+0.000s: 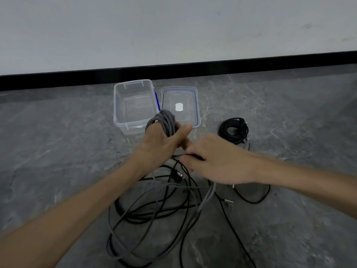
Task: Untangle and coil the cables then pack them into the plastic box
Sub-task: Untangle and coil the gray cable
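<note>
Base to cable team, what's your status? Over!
Left hand holds grey coil; right hand pinches its trailing strand. Plastic box open, nothing inside; lid beside it. Black coil done, on floor. Tangled cables remain below hands.

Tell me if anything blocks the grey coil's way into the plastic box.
Nothing visible does. The grey coil on the left hand is beside the open plastic box; its lid lies off to the right. The coil's tail, pinched by the right hand, runs into the tangled cables.
</note>
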